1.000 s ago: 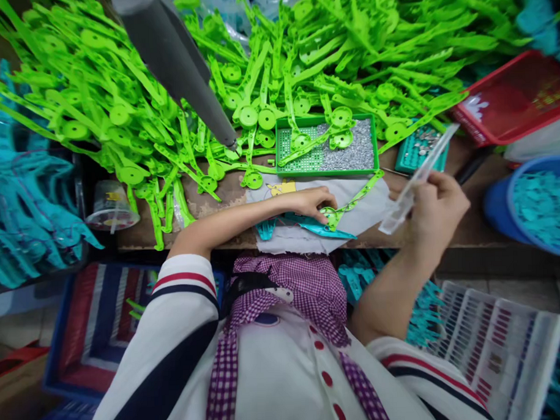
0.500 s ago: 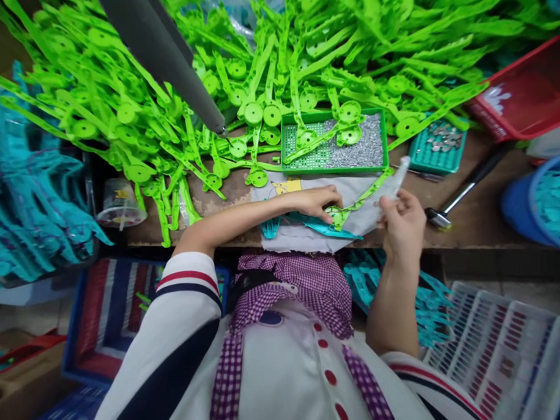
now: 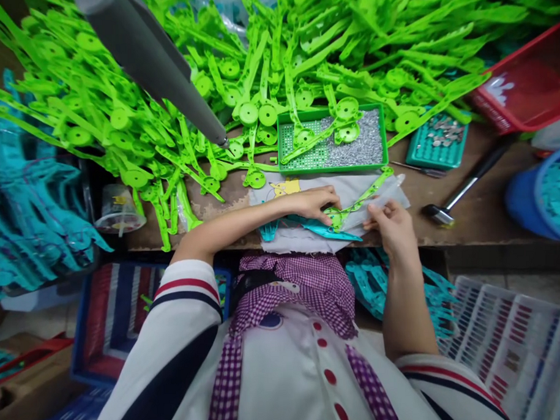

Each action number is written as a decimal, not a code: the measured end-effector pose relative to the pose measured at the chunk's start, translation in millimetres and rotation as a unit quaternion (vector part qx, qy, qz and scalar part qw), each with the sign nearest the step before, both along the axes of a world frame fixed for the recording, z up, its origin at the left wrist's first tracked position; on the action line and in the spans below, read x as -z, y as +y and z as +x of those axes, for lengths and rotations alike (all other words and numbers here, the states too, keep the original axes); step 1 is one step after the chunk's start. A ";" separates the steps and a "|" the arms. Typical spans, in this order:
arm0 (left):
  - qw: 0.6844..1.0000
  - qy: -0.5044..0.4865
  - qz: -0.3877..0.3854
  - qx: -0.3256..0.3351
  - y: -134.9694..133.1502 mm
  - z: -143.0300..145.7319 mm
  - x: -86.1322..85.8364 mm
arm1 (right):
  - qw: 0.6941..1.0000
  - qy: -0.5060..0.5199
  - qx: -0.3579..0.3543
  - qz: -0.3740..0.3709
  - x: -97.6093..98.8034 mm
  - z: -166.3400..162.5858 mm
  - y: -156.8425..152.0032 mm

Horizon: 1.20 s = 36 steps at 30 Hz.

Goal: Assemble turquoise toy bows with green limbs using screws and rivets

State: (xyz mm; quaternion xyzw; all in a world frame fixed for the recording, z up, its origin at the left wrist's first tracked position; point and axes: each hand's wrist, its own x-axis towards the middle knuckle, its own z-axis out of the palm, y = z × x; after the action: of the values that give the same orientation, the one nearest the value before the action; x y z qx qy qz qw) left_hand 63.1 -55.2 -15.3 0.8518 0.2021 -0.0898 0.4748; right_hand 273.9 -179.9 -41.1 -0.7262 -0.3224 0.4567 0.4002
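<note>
My left hand lies over the grey cloth, its curled fingers gripping the round end of a bright green plastic clip half. The long arm of this piece points up and right. Under and beside that hand is a teal plastic piece, partly covered. At the cloth's right side, my right hand has thumb and forefinger closed on the cloth near its edge. A second teal piece sits left of my left wrist.
A large heap of green clip halves covers the back. A green basket holds small metal pieces; a teal tray holds metal discs. A hammer lies right. A grey powered tool hangs overhead. A blue bucket stands far right.
My right hand has moved down and slightly left; the raised corner of cloth now lies lower and flatter. My left hand keeps its grip on the green clip half.
</note>
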 end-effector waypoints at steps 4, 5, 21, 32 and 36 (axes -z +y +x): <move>1.000 -0.010 0.001 0.011 0.6 -1.1 -0.7 | 0.999 -0.040 -0.010 -0.024 1.7 -1.3 3.3; 1.000 -0.018 -0.001 0.011 0.6 -1.9 -0.8 | 0.998 -0.054 -0.008 -0.029 2.1 -1.8 2.8; 0.995 -0.012 0.011 0.093 4.3 -3.0 -6.5 | 0.954 -0.289 -0.067 0.038 -9.5 20.2 4.6; 0.993 -0.034 0.025 0.107 5.2 -3.4 -1.9 | 0.854 -0.460 -0.231 0.077 -9.9 33.7 22.7; 0.992 -0.039 0.031 0.114 5.5 -2.2 1.1 | 0.852 -0.471 -0.218 0.066 0.1 26.3 17.6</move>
State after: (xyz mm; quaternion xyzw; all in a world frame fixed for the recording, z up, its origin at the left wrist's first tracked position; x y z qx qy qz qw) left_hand 61.0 -49.7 -16.4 0.8864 0.0875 -0.1038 0.4425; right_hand 300.1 -162.3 -41.2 -0.7373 -0.6517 0.1125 0.1380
